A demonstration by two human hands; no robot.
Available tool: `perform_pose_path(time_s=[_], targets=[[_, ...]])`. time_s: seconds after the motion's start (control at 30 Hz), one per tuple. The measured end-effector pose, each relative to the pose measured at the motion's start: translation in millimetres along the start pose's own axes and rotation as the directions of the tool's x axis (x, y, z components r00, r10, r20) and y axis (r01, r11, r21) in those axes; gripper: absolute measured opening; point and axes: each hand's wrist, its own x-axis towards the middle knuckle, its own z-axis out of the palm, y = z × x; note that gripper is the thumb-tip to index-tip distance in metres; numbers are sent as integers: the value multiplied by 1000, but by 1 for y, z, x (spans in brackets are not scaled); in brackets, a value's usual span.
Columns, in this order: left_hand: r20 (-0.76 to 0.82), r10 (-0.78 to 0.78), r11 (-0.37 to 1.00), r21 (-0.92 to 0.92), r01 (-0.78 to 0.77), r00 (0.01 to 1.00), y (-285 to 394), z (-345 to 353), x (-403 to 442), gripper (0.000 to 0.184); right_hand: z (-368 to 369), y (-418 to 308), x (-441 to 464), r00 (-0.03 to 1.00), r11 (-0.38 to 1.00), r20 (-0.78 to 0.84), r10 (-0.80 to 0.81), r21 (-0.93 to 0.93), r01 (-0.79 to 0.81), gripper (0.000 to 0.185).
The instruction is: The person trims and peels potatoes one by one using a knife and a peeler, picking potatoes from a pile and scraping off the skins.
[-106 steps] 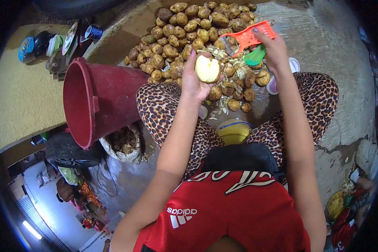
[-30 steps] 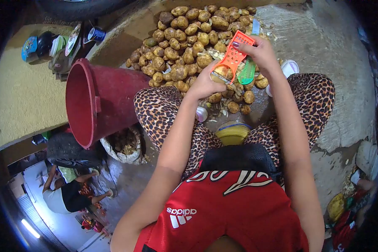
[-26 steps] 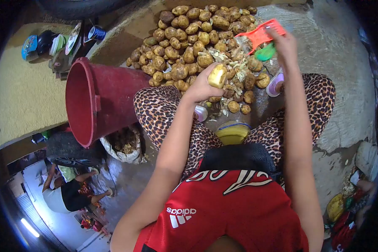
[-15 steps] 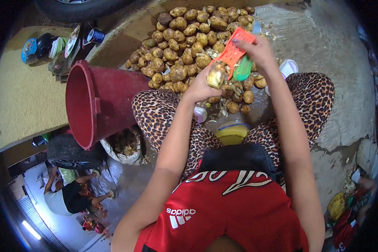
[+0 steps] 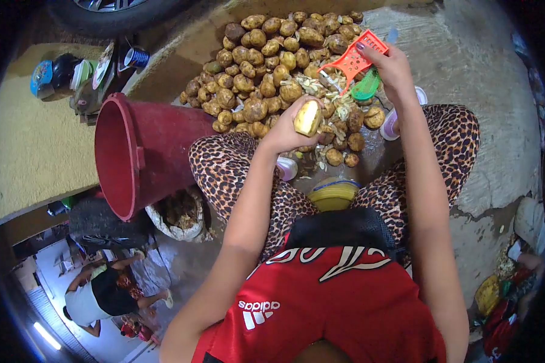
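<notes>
My left hand (image 5: 287, 130) is wrapped round a partly peeled potato (image 5: 309, 118), whose pale flesh shows on the side facing up. In my right hand (image 5: 393, 69) is an orange Y-shaped peeler (image 5: 352, 60), its forked end pointing toward the heap and apart from the potato. A green plastic piece (image 5: 366, 85) shows just below the peeler; whether it belongs to it I cannot tell. Beyond both hands lies a big pile of brown unpeeled potatoes (image 5: 254, 78), with pale peelings (image 5: 342, 100) scattered among them.
A large dark red bucket (image 5: 163, 145) lies tilted at my left, beside a white sack (image 5: 178, 227) with brownish contents. Between my legs sits a yellow container (image 5: 334, 193). A wheel (image 5: 109, 9) is at the upper left. Another person (image 5: 106, 296) is bent over at lower left.
The peeler has moved right and away from the potato, along with the green piece. My left hand has turned the potato so more pale flesh shows. The other person has shifted posture.
</notes>
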Motion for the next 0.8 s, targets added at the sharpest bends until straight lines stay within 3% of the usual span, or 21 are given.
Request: perform_pose_path(time_s=[0.07, 0.13, 0.23, 0.33, 0.47, 0.5, 0.6, 0.8], targets=[[-23, -45, 991, -131, 42, 999, -3, 1, 1, 62, 4, -6, -8, 999, 989, 15, -30, 146, 27, 27], [-63, -89, 951, -300, 67, 994, -5, 4, 2, 64, 16, -12, -15, 1000, 985, 25, -11, 171, 7, 29], [105, -98, 575, -806, 143, 990, -6, 5, 0, 68, 24, -7, -20, 996, 980, 86, -5, 198, -12, 29], [123, -184, 209, -964, 161, 975, 4, 10, 5, 67, 31, 1, -19, 994, 983, 109, 18, 181, -37, 26], [15, -329, 268, -957, 108, 944, -20, 5, 12, 50, 43, 11, -22, 984, 986, 179, -16, 166, -14, 25], [87, -185, 158, -980, 117, 979, -18, 0, 12, 43, 47, 5, -29, 983, 990, 179, -39, 140, 14, 25], [-43, -471, 180, -983, 48, 881, -8, 6, 14, 42, 54, 14, -29, 969, 993, 219, -112, 48, 104, 24], [-73, -503, 233, -971, 54, 861, -9, 9, 10, 33, 61, 2, -42, 942, 966, 231, -243, -29, 256, 23]])
